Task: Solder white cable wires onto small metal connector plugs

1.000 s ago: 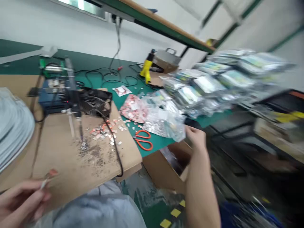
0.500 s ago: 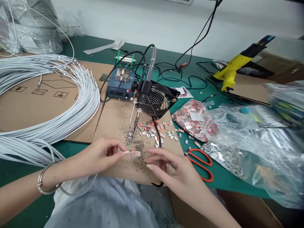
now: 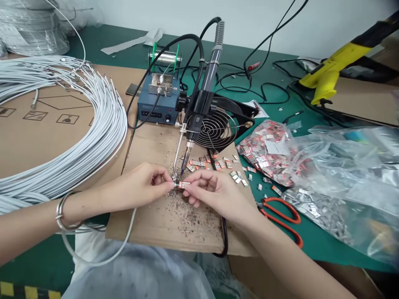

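Both hands are closer together and nearer the soldering iron (image 3: 199,108) than 0.5 s ago. Left hand (image 3: 145,182) pinches a white cable (image 3: 93,264) near its end; right hand (image 3: 215,193) grips 1 orange-and-silver USB connector (image 3: 183,185) between thumb and fingers. This connector sits between the 2 hands, just below the iron's tip. Loose connectors (image 3: 238,177) lie beyond the right hand, orange-handled scissors (image 3: 282,222) to its right.

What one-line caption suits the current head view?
Left hand holding a cable, right hand a connector, near a soldering iron's tip.
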`<move>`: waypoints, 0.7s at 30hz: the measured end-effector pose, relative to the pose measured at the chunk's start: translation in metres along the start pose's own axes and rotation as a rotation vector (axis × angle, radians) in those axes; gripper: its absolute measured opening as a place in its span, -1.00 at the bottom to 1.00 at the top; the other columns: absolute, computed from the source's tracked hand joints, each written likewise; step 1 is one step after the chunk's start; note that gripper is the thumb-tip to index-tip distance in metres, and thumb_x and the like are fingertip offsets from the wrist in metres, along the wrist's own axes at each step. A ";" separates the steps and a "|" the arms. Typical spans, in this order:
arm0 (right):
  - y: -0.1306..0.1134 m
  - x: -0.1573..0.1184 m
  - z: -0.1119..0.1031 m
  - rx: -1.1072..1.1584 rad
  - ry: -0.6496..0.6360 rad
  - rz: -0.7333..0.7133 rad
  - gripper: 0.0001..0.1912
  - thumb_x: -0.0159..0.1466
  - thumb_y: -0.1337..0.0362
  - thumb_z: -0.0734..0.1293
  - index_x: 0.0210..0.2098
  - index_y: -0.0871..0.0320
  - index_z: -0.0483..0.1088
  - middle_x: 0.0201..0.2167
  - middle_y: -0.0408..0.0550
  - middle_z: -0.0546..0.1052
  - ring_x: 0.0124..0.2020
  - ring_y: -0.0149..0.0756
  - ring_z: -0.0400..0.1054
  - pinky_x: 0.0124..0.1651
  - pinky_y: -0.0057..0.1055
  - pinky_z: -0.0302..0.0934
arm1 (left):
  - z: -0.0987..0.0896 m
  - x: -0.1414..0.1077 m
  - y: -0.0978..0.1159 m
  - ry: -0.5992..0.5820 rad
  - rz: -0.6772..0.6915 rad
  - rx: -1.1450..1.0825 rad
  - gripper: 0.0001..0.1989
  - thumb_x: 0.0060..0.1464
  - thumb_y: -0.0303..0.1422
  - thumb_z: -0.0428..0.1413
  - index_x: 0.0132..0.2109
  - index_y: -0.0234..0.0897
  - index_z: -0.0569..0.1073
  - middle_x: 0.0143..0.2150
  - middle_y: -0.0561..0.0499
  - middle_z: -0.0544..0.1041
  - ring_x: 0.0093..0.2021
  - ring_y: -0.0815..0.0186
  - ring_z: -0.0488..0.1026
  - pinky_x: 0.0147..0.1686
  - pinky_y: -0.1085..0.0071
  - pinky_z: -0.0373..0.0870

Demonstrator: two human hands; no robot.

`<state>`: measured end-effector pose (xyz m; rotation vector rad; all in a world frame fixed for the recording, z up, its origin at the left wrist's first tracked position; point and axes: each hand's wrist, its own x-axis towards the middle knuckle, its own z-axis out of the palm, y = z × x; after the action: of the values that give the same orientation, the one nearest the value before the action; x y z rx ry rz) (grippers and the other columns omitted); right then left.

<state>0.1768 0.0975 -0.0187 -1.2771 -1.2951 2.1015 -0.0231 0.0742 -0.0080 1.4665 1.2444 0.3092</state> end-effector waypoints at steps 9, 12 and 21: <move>0.003 0.009 -0.002 0.127 -0.052 -0.031 -0.76 0.08 0.30 0.43 -0.36 0.32 0.35 -0.53 -0.09 0.47 -0.59 -0.57 0.33 -0.51 -0.70 0.29 | -0.002 0.004 -0.001 0.037 -0.009 -0.041 -0.83 0.07 -0.31 0.03 -0.36 -0.34 0.40 -0.60 0.13 0.21 -0.58 0.52 0.10 -0.61 0.58 0.04; 0.004 0.008 -0.004 0.152 -0.058 -0.031 -0.79 0.11 0.33 0.42 -0.34 0.31 0.35 -0.53 -0.10 0.48 -0.57 -0.57 0.35 -0.50 -0.71 0.30 | 0.000 0.003 0.001 0.055 -0.032 -0.061 -0.86 0.05 -0.34 0.03 -0.37 -0.34 0.40 -0.61 0.14 0.19 -0.59 0.52 0.09 -0.62 0.57 0.02; 0.004 0.006 -0.005 0.117 -0.046 -0.035 -0.80 0.11 0.33 0.41 -0.33 0.30 0.36 -0.52 -0.08 0.48 -0.56 -0.55 0.35 -0.50 -0.69 0.29 | 0.003 0.002 0.001 0.097 -0.002 -0.017 -0.82 0.09 -0.30 0.01 -0.39 -0.31 0.38 -0.63 0.14 0.18 -0.61 0.53 0.08 -0.64 0.58 0.01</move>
<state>0.1786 0.1018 -0.0263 -1.1556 -1.1859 2.1593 -0.0191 0.0740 -0.0090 1.4504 1.3177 0.3924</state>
